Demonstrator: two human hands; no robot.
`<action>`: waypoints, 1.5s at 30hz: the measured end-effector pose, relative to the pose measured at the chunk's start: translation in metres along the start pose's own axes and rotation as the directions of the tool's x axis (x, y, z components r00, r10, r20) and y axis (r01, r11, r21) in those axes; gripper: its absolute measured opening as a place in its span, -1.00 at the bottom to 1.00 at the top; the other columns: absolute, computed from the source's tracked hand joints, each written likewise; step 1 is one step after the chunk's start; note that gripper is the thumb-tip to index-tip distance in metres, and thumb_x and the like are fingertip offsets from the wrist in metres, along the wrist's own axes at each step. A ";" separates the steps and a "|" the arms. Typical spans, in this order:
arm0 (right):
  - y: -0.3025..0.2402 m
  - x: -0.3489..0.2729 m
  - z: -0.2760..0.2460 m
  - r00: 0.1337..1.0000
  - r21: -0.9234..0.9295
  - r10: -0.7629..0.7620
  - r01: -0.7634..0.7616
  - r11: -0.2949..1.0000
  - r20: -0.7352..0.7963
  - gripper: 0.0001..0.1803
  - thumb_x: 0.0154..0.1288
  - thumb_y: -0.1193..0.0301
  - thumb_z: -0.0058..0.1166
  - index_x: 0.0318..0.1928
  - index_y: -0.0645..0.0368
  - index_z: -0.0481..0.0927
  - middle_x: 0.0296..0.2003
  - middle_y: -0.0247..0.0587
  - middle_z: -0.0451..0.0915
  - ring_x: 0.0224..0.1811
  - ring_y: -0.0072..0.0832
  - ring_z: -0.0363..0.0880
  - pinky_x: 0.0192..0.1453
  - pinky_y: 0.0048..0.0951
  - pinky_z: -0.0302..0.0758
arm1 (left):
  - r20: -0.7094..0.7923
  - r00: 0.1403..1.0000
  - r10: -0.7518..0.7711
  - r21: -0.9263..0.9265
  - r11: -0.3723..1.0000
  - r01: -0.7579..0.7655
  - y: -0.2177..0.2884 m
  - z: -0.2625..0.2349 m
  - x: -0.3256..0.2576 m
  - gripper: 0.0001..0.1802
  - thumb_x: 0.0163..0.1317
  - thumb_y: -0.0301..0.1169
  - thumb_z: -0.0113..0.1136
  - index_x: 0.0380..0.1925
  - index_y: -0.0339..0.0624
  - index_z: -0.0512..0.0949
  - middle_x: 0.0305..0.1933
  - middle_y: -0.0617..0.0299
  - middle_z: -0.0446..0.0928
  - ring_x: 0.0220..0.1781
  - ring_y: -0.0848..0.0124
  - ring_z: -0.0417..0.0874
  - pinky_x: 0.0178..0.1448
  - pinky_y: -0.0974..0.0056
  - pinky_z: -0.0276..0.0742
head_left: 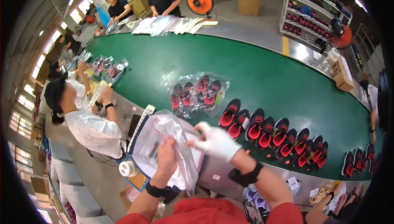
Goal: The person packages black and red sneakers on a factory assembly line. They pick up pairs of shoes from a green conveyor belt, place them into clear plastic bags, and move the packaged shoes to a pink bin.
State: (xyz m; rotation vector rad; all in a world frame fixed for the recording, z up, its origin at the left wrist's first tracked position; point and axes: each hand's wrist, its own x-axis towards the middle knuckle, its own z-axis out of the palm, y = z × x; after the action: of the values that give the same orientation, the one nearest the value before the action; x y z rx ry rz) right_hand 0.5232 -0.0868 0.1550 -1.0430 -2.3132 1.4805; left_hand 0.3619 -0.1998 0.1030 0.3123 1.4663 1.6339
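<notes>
Pinching a crinkled clear bag [187,168] over a pale bin [141,144] at the green worktop [262,72]'s near edge, the bare left hand [166,159] is closed; whether the gloved right hand [218,142] grips, I cannot tell. The bag's long axis slants away and leftward. Beyond lie film-wrapped shoes [202,85]; rightward, black-and-red pairs [266,130].

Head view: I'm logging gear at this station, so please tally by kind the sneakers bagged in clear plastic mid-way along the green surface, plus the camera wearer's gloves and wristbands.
Bagged black-and-red sneakers: 4
White gloves: 1
Black wristbands: 2
Total: 7
</notes>
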 end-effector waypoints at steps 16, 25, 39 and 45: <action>0.014 -0.055 0.008 0.723 -0.484 -0.458 0.194 0.853 -0.517 -0.68 -0.08 0.39 0.19 -0.26 0.13 0.44 -0.39 -0.17 0.45 -0.30 -0.24 0.48 -0.22 -0.24 0.45 | 0.160 0.936 0.313 0.254 0.903 -0.345 0.003 0.039 0.039 -0.78 0.24 -0.49 0.01 -0.13 -0.31 0.44 -0.27 0.29 0.49 -0.27 0.61 0.43 -0.17 0.43 0.39; 0.091 0.006 0.060 0.904 -0.307 -0.306 0.213 0.927 -0.298 -0.74 0.02 0.42 -0.01 -0.24 0.25 0.50 -0.30 -0.06 0.54 -0.26 -0.15 0.53 -0.13 -0.21 0.47 | 0.671 0.705 -0.232 0.457 0.878 -0.146 -0.005 0.051 -0.069 -0.70 -0.01 -0.63 -0.03 -0.20 -0.30 0.44 -0.29 0.14 0.54 -0.19 0.43 0.55 -0.07 0.36 0.44; -0.001 -0.015 0.025 0.927 0.024 -0.360 0.365 0.931 -0.103 -0.82 0.13 0.42 -0.01 -0.25 0.14 0.56 -0.41 -0.16 0.56 -0.39 -0.22 0.55 -0.17 -0.27 0.48 | 0.535 0.792 0.293 0.526 0.619 -0.584 0.055 0.045 0.067 -0.86 0.12 -0.52 0.10 -0.32 -0.35 0.50 -0.50 0.20 0.50 -0.44 0.50 0.45 -0.34 0.35 0.35; 0.073 0.000 -0.033 0.790 0.121 0.255 -0.226 0.967 -0.557 -0.60 0.23 0.32 0.02 0.03 0.25 0.47 -0.38 -0.11 0.60 -0.34 -0.46 0.59 -0.23 -0.45 0.50 | 0.439 0.842 0.314 0.380 0.784 -0.490 0.095 0.048 0.103 -0.81 0.29 -0.38 0.07 -0.39 -0.32 0.50 -0.49 0.44 0.44 -0.46 0.70 0.29 -0.41 0.49 0.21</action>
State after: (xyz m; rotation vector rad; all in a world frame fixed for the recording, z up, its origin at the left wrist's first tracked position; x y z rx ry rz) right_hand 0.5726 -0.0453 0.1079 -1.5607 -1.7574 1.0780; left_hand 0.2952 -0.0823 0.1636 1.2289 1.5691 1.4010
